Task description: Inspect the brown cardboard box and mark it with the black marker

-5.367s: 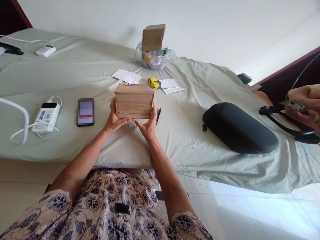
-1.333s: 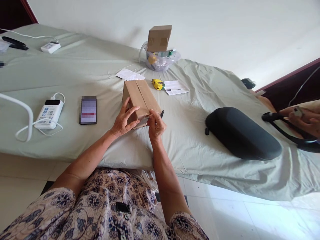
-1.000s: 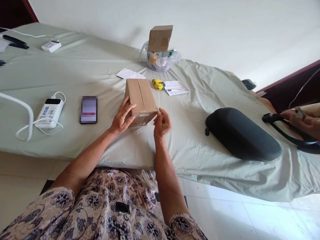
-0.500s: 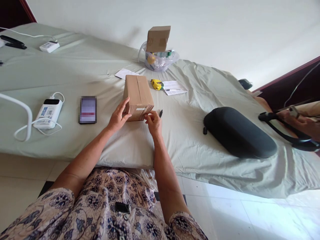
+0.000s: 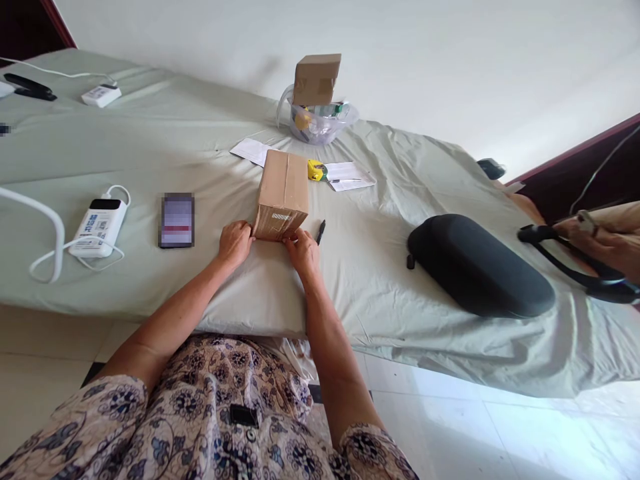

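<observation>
A taped brown cardboard box [image 5: 283,185] sits on the cloth-covered table in front of me, with white printed marks on its near face. My left hand [image 5: 236,244] is closed at the lower left corner of that face, fingertips against the edge. At the lower right corner, my right hand [image 5: 303,252] pinches the bottom edge with bent fingers. What the fingertips do beneath the box is hidden. Just right of my right hand lies a black pen [image 5: 321,231]. Behind the box, partly covered by it, is a yellow tape measure [image 5: 315,170].
Left are a phone [image 5: 177,221] and a white power bank [image 5: 99,227] with cables. Behind stands a clear plastic basket [image 5: 320,128] holding another box [image 5: 316,79]. Papers [image 5: 350,175] lie nearby. Right are a black case [image 5: 477,265] and another person's hand [image 5: 593,243] at a black headband.
The box has turned slightly, its far end swinging right over part of the tape measure. My left hand has slid down from its upper side to the lower corner. My right hand moved slightly left and down.
</observation>
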`<state>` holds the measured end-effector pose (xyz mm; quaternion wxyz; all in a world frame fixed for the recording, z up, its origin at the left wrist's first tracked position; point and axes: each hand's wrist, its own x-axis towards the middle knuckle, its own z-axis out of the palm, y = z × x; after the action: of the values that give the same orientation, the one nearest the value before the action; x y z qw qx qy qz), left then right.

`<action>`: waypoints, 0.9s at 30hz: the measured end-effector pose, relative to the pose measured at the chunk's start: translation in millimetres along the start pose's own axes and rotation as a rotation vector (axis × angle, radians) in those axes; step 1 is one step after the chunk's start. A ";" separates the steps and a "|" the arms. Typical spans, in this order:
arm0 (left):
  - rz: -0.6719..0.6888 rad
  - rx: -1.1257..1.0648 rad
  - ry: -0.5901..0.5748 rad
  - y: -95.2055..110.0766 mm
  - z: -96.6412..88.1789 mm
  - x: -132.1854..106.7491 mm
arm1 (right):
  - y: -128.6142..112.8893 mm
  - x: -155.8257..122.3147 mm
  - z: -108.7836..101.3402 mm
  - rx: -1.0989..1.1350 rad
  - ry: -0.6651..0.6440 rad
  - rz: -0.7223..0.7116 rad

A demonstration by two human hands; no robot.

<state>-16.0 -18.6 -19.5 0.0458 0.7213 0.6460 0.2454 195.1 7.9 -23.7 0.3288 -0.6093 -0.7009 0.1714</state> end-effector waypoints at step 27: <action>-0.242 -0.465 0.147 -2.0 3.6 0.8 | -16.1 -5.9 10.5 0.298 0.311 -0.448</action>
<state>-16.3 -16.6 -23.2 0.1922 0.5893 0.6553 0.4317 176.4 0.6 -22.5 0.5473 -0.4036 -0.7263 0.1000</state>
